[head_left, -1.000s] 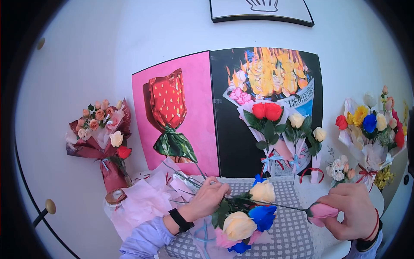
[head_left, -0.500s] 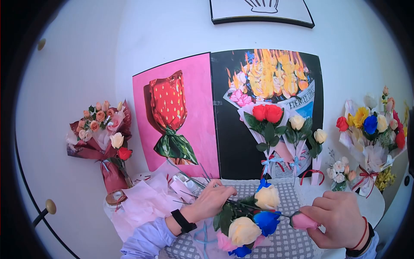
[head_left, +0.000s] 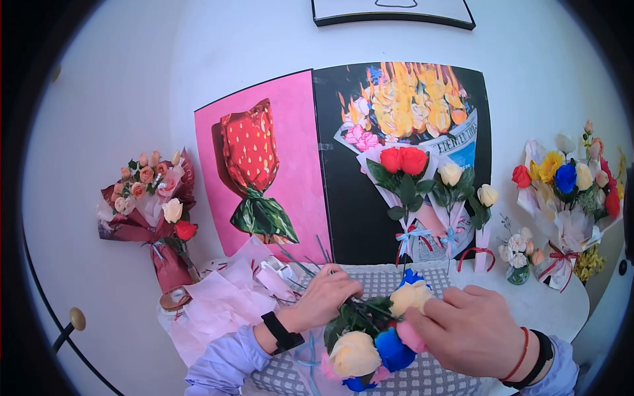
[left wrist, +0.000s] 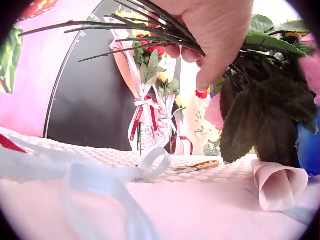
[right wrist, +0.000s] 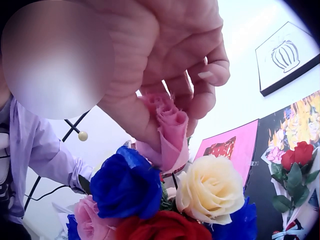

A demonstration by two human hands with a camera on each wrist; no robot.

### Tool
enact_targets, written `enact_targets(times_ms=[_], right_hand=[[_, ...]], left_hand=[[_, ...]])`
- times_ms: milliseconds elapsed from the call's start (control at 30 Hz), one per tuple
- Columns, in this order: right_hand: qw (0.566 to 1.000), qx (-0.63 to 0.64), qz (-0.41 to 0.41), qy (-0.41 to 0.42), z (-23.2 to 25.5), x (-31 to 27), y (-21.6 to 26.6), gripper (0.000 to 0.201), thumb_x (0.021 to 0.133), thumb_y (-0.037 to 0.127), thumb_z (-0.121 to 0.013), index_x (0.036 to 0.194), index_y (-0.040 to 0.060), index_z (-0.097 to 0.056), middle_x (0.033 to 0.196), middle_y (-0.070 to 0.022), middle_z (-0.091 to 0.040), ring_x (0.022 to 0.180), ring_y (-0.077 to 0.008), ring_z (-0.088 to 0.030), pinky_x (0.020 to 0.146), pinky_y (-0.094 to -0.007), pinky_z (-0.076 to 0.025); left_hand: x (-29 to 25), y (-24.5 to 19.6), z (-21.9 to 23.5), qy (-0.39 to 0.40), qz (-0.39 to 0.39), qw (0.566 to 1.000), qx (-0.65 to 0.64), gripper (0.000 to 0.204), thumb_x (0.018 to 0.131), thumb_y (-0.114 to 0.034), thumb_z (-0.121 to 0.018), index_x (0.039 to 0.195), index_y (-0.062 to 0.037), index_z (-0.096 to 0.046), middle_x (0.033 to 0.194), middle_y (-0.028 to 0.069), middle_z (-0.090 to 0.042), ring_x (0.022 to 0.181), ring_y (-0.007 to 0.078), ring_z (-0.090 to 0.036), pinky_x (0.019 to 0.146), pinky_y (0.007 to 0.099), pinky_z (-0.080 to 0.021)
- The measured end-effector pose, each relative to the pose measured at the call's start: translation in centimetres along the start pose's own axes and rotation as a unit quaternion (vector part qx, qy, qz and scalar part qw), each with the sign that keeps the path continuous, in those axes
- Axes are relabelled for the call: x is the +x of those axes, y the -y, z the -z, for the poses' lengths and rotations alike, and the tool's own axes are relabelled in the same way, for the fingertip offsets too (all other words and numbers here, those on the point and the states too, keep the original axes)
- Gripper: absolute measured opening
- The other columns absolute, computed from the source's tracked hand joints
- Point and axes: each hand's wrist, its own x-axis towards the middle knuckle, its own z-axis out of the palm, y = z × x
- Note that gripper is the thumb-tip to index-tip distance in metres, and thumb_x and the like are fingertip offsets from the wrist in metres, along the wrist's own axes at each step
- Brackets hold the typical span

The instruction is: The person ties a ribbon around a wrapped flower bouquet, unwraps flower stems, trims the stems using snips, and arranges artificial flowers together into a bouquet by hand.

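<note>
My left hand (head_left: pixel 325 297) grips a bunch of dark green stems (left wrist: pixel 145 35), which poke out to its left. Cream, blue, pink and red artificial roses, among them a cream rose (head_left: pixel 354 354), a blue rose (head_left: pixel 395 350) and a red rose (right wrist: pixel 165 227), crowd to the right of that hand. Green leaves (left wrist: pixel 265 110) hang below the grip. My right hand (head_left: pixel 465 330) pinches the head of a pink rose (right wrist: pixel 172 135) between thumb and fingers. This rose sits close against the blue and cream roses, at the bunch's right side.
Pink wrapping paper (head_left: pixel 224 310) covers the table's left part, with light blue ribbon (left wrist: pixel 100 190) near the bunch. Scissors with orange handles (left wrist: pixel 202 165) lie on the cloth. Wrapped bouquets (head_left: pixel 558 191) stand at the right and back. Two pictures, one a pink poster (head_left: pixel 297 165), lean on the wall.
My right hand has brought the pink rose leftward, from well out at the right to up against the other flowers. The left hand stays round the stems.
</note>
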Motion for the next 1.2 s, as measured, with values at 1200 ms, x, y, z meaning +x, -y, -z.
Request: enact_targets(times_ms=[1200], right_hand=[[0.992,0.121,-0.009,0.021,-4.3,2.0,0.8,0.022,0.076,0.026,-0.059,0.086,0.0068,-0.057,0.077,-0.0035,-0.054,0.072,-0.0195,-0.056,0.054,-0.0312,-0.044]], left_hand=[[-0.9,0.5,-0.6,0.037,0.028,0.995,-0.085,0.042,0.059,-0.005,-0.06,0.1,-0.0078,-0.055,0.073,0.0051,-0.056,0.073,0.0237,-0.055,0.069,0.0325,-0.039]])
